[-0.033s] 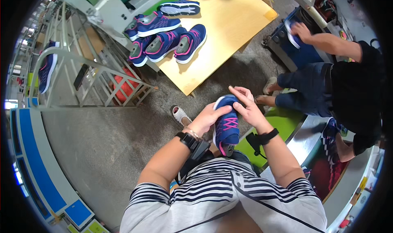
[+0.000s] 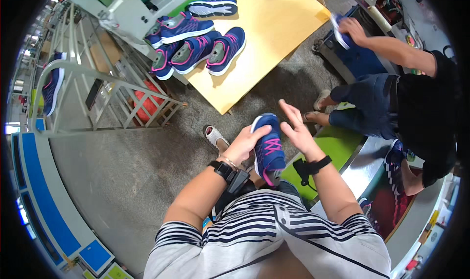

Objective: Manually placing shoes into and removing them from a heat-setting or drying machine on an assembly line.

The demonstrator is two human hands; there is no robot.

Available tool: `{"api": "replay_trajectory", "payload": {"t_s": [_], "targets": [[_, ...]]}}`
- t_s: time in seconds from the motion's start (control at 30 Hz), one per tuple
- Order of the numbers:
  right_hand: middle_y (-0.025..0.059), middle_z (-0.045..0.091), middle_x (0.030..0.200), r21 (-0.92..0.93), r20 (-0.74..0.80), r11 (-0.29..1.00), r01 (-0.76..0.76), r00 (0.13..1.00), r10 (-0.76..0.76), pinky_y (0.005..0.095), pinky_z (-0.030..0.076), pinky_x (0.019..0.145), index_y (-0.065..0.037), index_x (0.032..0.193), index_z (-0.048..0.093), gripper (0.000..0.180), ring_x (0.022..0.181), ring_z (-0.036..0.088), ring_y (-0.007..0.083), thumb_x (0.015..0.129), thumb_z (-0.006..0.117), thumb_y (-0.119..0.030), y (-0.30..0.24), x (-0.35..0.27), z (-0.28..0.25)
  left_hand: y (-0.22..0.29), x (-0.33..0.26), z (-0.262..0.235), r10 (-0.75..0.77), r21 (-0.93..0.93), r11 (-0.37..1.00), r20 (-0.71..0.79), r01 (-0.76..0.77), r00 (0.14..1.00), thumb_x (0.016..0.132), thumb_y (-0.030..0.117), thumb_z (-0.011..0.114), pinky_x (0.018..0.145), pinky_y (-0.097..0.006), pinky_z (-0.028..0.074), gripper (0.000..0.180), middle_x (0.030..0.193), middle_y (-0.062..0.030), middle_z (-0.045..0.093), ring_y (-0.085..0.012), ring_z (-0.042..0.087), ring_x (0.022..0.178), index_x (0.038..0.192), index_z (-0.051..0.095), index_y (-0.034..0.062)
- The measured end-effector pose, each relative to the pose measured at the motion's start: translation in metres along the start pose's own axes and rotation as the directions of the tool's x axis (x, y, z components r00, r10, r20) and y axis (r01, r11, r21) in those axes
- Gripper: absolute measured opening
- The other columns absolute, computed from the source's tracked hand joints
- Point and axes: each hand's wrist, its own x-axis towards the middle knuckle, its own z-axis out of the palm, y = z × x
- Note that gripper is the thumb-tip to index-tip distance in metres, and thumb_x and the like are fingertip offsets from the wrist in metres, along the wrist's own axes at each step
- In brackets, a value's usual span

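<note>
In front of my body is a navy-blue sneaker (image 2: 270,154) with pink laces, a pink-lined collar and a white sole. Its toe points away from me, and a grey form fills the opening. My left hand (image 2: 246,143) grips it from the left, thumb lying over the toe area. To the right of the toe, my right hand (image 2: 298,132) is open with fingers stretched out and holds nothing; a small gap shows between it and the sneaker. Several matching sneakers (image 2: 225,51) stand on the yellow-topped table (image 2: 274,29) beyond, one of them lying on its side.
A metal rack (image 2: 112,88) at left carries another sneaker (image 2: 53,85). A machine (image 2: 129,14) adjoins the table. At right a co-worker (image 2: 421,107) holds a shoe (image 2: 339,31) over a blue-topped cart (image 2: 360,56). A green surface (image 2: 338,149) and a conveyor lie right of me.
My right hand has come off the sneaker's toe, moving slightly right. The sneaker has shifted a little left in my left hand. The co-worker's hand and shoe have moved left.
</note>
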Motion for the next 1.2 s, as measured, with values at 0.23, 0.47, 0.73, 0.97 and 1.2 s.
{"api": "replay_trajectory", "payload": {"t_s": [0.23,0.47,0.73,0.97,1.2], "targets": [[0.0135,0.026,0.160,0.449,0.261,0.800,-0.398,0.915,0.309,0.0363,0.022,0.120,-0.007,0.159,0.012,0.108,0.147,0.025,0.0217,0.081,0.083,-0.030,0.016,-0.058,0.061,-0.034,0.048,-0.058,-0.055,-0.344,0.937,-0.321,-0.063,0.946,0.094,0.029,0.070,0.082,-0.035,0.058,0.037,0.104,-0.0097,0.069,-0.0194,0.068,0.090,0.116,0.061,0.0002],[0.0125,0.036,0.156,0.602,0.055,0.689,-0.403,0.882,0.468,0.0335,0.030,0.116,-0.003,0.156,0.027,0.084,0.140,0.037,0.0186,0.086,0.074,-0.005,0.028,-0.038,0.079,-0.023,0.063,-0.060,-0.046,-0.310,0.946,-0.415,-0.094,0.908,0.094,0.029,0.071,0.079,-0.032,0.057,0.037,0.101,-0.0090,0.069,-0.0170,0.068,0.088,0.115,0.062,-0.0013],[0.0139,0.041,0.152,0.567,0.028,0.690,-0.449,0.848,0.529,0.0342,0.031,0.115,-0.002,0.153,0.033,0.081,0.138,0.040,0.0208,0.085,0.076,-0.008,0.016,-0.033,0.078,-0.006,0.061,-0.061,-0.123,-0.347,0.938,-0.366,-0.012,0.923,0.095,0.024,0.069,0.078,-0.031,0.058,0.032,0.101,-0.0085,0.069,-0.0169,0.068,0.087,0.114,0.062,-0.0013],[0.0166,0.056,0.126,0.183,-0.107,0.886,-0.425,0.888,0.448,0.0363,0.041,0.104,0.000,0.147,0.043,0.074,0.118,0.055,0.0280,0.081,0.076,-0.006,-0.026,-0.018,0.079,0.003,0.066,-0.083,-0.207,-0.353,0.930,-0.256,0.108,0.944,0.096,0.024,0.067,0.084,-0.033,0.057,0.033,0.104,-0.0112,0.069,-0.0188,0.069,0.092,0.117,0.061,-0.0011],[0.0212,0.051,0.129,-0.119,-0.168,0.936,-0.332,0.936,0.310,0.0442,0.044,0.100,-0.008,0.139,0.056,0.076,0.116,0.053,0.0389,0.067,0.080,-0.001,-0.032,-0.009,0.073,0.007,0.079,-0.088,-0.205,-0.537,0.820,0.049,0.198,0.978,0.095,0.028,0.066,0.105,-0.045,0.049,0.051,0.128,-0.0223,0.060,-0.0309,0.062,0.117,0.132,0.050,-0.0029]]}}
